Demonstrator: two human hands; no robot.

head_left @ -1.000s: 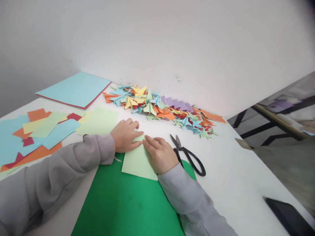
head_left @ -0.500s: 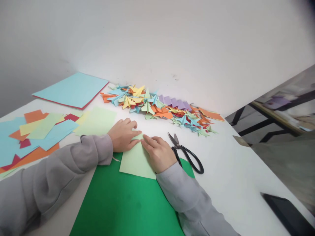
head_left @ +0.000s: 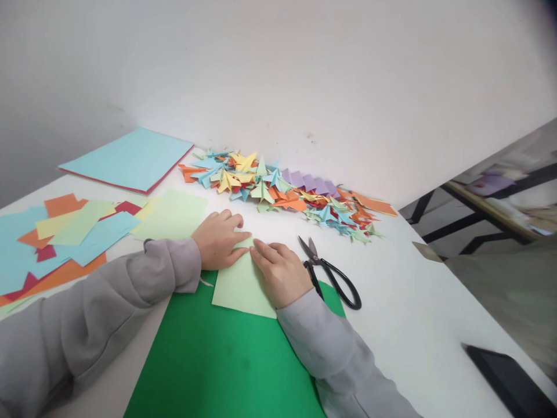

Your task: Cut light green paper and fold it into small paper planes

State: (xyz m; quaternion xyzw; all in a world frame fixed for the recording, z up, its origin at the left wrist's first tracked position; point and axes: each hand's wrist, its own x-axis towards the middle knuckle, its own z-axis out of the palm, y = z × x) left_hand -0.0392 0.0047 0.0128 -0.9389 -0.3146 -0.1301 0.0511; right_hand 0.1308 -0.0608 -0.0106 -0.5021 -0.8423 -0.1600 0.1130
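Note:
A pale green paper (head_left: pixel 243 290) lies on a larger dark green sheet (head_left: pixel 217 360), between my two hands. My left hand (head_left: pixel 221 239) has its thumb and forefinger on the upper left part of the pale paper, its other fingers curled. My right hand (head_left: pixel 282 271) rests on the upper right part, its fingers close together and pointing at the left fingertips. The paper's top edge is partly hidden under the fingers. Black-handled scissors (head_left: pixel 319 261) lie just right of my right hand, blades slightly apart.
Behind the hands stretches a heap of folded paper shapes (head_left: pixel 261 180), with purple folded pieces (head_left: pixel 308 182) near the wall. Coloured paper pieces (head_left: pixel 78 229) lie left, below a light blue sheet (head_left: pixel 130 157) on red. A dark flat device (head_left: pixel 509 374) sits at the right.

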